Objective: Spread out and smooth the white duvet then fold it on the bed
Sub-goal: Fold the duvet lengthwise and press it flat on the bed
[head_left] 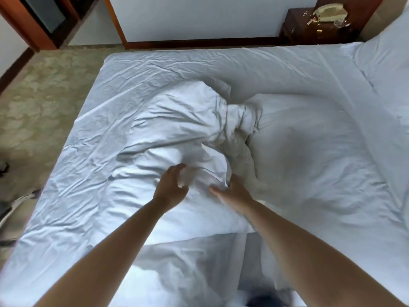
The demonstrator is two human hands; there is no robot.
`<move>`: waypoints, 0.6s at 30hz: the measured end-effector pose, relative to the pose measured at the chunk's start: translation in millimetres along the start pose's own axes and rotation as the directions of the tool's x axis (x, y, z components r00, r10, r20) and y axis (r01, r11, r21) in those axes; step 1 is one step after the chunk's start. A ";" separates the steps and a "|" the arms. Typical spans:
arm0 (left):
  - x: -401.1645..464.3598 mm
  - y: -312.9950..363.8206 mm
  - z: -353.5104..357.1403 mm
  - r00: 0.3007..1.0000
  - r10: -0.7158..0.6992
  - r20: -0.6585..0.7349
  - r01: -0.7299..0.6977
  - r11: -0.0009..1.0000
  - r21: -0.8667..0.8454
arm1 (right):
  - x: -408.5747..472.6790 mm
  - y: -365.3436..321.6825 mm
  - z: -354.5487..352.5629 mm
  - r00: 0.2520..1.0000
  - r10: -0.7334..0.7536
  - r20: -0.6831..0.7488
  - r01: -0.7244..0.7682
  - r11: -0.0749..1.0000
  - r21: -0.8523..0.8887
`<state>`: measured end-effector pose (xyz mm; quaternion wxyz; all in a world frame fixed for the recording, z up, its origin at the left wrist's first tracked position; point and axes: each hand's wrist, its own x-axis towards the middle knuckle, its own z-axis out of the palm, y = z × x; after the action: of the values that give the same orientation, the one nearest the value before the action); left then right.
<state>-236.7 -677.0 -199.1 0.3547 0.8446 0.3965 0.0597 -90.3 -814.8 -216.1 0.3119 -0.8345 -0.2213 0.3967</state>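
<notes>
Right now the white duvet lies bunched mid-bed. My left hand curls loosely around a fold; my right hand presses flat. It looks soft, light, floppy — I'd grab corners.

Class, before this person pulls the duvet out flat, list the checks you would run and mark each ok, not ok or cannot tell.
1. Left hand on the duvet: ok, fingers curled at a fold.
2. Right hand gripping: cannot tell, its fingers are hidden in the cloth.
3. Duvet flat: not ok, bunched and twisted mid-bed.
4. Room on the bed to spread: ok.
5. Pillow clear of the duvet: ok.
</notes>
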 end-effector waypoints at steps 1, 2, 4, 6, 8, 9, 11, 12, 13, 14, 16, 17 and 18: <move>-12.8 -9.2 -1.5 0.995 0.046 0.090 -0.053 0.995 0.081 | -9.5 -5.0 6.4 1.000 0.007 -0.005 -0.007 0.998 0.064; -23.6 -17.3 -2.5 0.982 0.082 0.172 -0.109 0.981 0.158 | -16.2 -12.5 11.9 0.999 0.019 -0.031 -0.014 0.989 0.147; -37.7 -30.4 -2.5 0.955 0.125 0.268 -0.204 0.935 0.291 | -26.2 -30.6 19.8 0.998 0.053 -0.042 -0.039 0.959 0.282; -43.6 -36.4 -1.9 0.963 0.164 0.215 -0.235 0.903 0.360 | -36.1 -47.6 24.4 0.999 0.013 -0.040 0.004 0.925 0.380; -46.1 -35.4 -6.9 0.982 0.174 0.070 -0.188 0.899 0.395 | -48.4 -61.3 23.9 0.998 -0.026 -0.052 0.051 0.839 0.541; -47.4 -34.8 -11.7 0.982 0.191 0.010 -0.178 0.895 0.410 | -55.4 -66.9 21.7 0.998 -0.046 -0.054 0.069 0.807 0.587; -49.4 -35.0 -27.4 0.954 0.286 -0.087 -0.219 0.867 0.447 | -72.1 -78.8 16.4 0.993 -0.097 -0.071 0.121 0.786 0.607; -51.3 -33.6 -40.3 0.931 0.334 -0.146 -0.232 0.853 0.467 | -80.4 -85.4 13.2 0.988 -0.116 -0.100 0.153 0.776 0.612; -53.6 -31.8 -55.5 0.903 0.375 -0.209 -0.240 0.844 0.480 | -95.2 -97.7 10.3 0.982 -0.130 -0.140 0.189 0.760 0.621; -56.7 -29.0 -72.2 0.864 0.425 -0.270 -0.256 0.833 0.491 | -107.2 -107.0 8.3 0.968 -0.157 -0.196 0.246 0.748 0.617; -68.8 -23.0 -106.3 0.792 0.490 -0.365 -0.274 0.819 0.505 | -140.6 -129.5 5.4 0.942 -0.196 -0.273 0.332 0.670 0.664; -77.8 -22.0 -120.0 0.767 0.505 -0.396 -0.273 0.815 0.511 | -159.9 -138.1 4.6 0.938 -0.200 -0.282 0.345 0.614 0.710; -88.9 -22.7 -129.0 0.748 0.524 -0.406 -0.279 0.805 0.524 | -171.4 -138.9 6.9 0.934 -0.216 -0.283 0.356 0.597 0.719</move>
<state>-360.5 -659.3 -102.2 0.0126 0.9168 0.2851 0.2794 -213.5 -819.9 -33.0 0.7093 -0.6094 -0.1388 0.3259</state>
